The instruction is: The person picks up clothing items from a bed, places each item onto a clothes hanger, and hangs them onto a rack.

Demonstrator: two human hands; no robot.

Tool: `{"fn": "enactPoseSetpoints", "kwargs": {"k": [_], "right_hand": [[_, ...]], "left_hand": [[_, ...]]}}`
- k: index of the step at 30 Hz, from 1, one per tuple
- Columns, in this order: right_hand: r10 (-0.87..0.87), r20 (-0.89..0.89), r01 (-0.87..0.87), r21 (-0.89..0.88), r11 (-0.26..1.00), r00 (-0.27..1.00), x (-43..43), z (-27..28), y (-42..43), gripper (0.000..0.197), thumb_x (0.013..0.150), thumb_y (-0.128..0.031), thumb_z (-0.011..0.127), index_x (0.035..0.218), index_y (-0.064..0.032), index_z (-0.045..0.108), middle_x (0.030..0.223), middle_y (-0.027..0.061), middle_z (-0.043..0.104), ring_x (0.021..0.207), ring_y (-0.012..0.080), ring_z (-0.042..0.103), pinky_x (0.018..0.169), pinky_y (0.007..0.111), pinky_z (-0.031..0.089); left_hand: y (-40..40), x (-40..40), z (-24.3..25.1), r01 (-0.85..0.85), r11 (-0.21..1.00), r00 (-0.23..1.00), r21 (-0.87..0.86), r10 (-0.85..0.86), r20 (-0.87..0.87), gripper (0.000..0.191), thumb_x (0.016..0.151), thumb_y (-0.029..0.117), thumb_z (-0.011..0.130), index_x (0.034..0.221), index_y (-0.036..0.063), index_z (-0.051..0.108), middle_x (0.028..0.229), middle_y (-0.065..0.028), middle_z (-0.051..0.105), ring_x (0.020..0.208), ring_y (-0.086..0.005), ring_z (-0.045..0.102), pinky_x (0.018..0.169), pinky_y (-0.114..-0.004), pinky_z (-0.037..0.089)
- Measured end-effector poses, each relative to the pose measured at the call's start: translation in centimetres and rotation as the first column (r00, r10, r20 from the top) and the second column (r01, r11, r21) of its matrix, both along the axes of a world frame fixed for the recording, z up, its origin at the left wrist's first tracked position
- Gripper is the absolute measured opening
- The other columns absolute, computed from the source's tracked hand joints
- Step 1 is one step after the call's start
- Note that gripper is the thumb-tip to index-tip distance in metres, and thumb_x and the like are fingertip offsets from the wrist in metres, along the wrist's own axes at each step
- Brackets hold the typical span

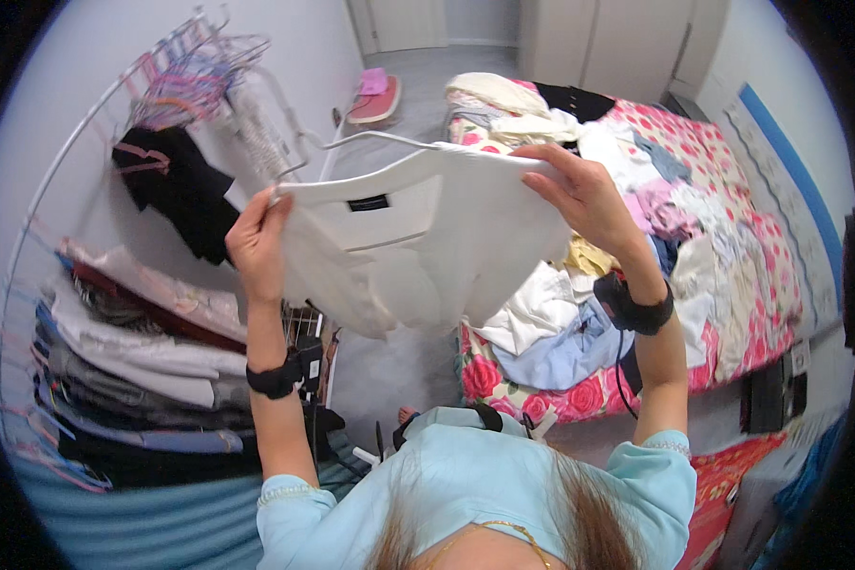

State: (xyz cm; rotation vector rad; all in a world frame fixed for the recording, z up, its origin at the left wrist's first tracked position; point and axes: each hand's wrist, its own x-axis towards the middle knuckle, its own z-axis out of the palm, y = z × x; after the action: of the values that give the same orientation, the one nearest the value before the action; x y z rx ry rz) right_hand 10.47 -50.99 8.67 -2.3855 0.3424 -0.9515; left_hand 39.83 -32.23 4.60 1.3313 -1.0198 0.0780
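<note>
A white garment (413, 242) with a dark label inside its neckline is stretched between my two hands in front of me. Part of a white hanger (370, 135) shows at the neckline, its wire reaching up and left toward the rack. My left hand (260, 242) pinches the garment's left shoulder edge beside the hanger's end. My right hand (577, 192) is at the other shoulder, thumb and fingers closed on the white fabric. The lower part of the garment hangs over the floor. Whether the hanger's right arm lies inside the fabric is hidden.
A metal clothes rack (78, 146) with bunched hangers (185, 85), a black garment (178, 185) and many hung clothes stands at the left. On the right, a bed with a rose-patterned cover (584, 399) bears heaped clothes (541, 306). Beyond lies a red-and-white object (376, 105) on the floor.
</note>
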Motion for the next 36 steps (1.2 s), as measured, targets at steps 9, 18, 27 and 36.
{"fn": "enactPoseSetpoints", "kwargs": {"k": [9, 18, 27, 36], "right_hand": [[0.062, -0.132, -0.065, -0.014, 0.998, 0.989, 2.2, 1.0, 1.4, 0.015, 0.087, -0.015, 0.055, 0.092, -0.0006, 0.057, 0.066, 0.0092, 0.053, 0.058, 0.0136, 0.048, 0.057, 0.027, 0.042], [-0.103, 0.106, 0.113, -0.095, 0.989, 0.989, 2.6, 1.1, 1.9, 0.015, 0.087, -0.013, 0.055, 0.084, 0.0011, 0.056, 0.059, -0.0013, 0.042, 0.055, 0.0040, 0.038, 0.047, 0.020, 0.031], [-0.045, 0.116, 0.040, 0.048, 0.998, 0.992, 3.9, 1.6, 1.7, 0.018, 0.089, -0.017, 0.054, 0.087, 0.0000, 0.059, 0.066, -0.0049, 0.049, 0.061, 0.0016, 0.041, 0.052, 0.018, 0.033], [-0.060, -0.096, 0.067, 0.071, 0.995, 0.994, 3.6, 0.6, 0.5, 0.020, 0.082, -0.016, 0.063, 0.096, -0.0008, 0.063, 0.073, 0.0045, 0.059, 0.066, 0.0086, 0.051, 0.059, 0.023, 0.042]], "left_hand": [[0.2, 0.0, 0.5, 0.014, 1.000, 1.000, 0.023, -0.014, 0.007, 0.018, 0.084, 0.004, 0.057, 0.099, -0.0041, 0.060, 0.076, 0.0006, 0.060, 0.074, -0.0037, 0.053, 0.068, -0.017, 0.043], [0.2, 1.7, 1.6, 0.114, 0.993, 0.974, -0.034, -0.106, 0.201, 0.020, 0.082, 0.008, 0.061, 0.100, -0.0001, 0.063, 0.084, -0.0008, 0.065, 0.077, -0.0048, 0.056, 0.070, -0.017, 0.045], [-0.1, 2.5, 2.7, 0.070, 0.997, 0.976, -0.017, -0.065, 0.206, 0.020, 0.083, 0.009, 0.060, 0.102, 0.0013, 0.063, 0.086, -0.0017, 0.065, 0.077, -0.0042, 0.056, 0.070, -0.017, 0.045], [-0.7, 3.3, 2.0, 0.029, 0.995, 0.998, -0.097, -0.023, 0.063, 0.017, 0.084, 0.011, 0.060, 0.097, 0.0001, 0.065, 0.080, -0.0002, 0.065, 0.072, -0.0040, 0.055, 0.067, -0.017, 0.044]]}}
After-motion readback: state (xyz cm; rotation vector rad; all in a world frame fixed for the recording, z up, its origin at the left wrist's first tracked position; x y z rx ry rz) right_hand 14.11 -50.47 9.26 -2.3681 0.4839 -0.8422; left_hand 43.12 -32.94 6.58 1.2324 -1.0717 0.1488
